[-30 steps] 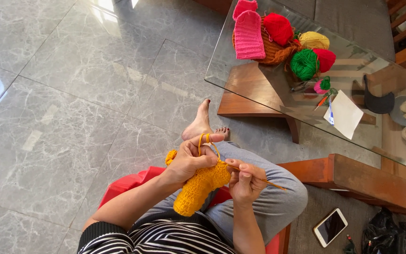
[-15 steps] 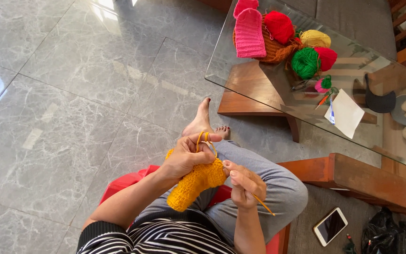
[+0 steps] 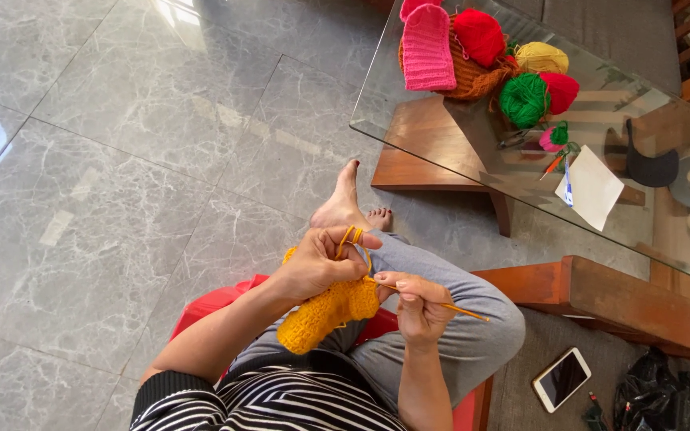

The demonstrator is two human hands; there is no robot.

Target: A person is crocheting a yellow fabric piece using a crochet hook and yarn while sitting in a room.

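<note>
Crocheting over our lap in the head view, our left hand (image 3: 321,263) pinches the yellow piece (image 3: 325,313), yarn looped over a finger, while our right hand (image 3: 418,299) grips the hook (image 3: 449,307) (mid-stitch, we judge); next needs steady yarn tension.

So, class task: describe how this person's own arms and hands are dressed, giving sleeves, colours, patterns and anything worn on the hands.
Both forearms are bare. The left hand and right hand wear no gloves, and no rings or watch can be made out. A black and white striped sleeve covers the left upper arm, with a plain black band at its edge. The right arm's sleeve is out of view.
</note>
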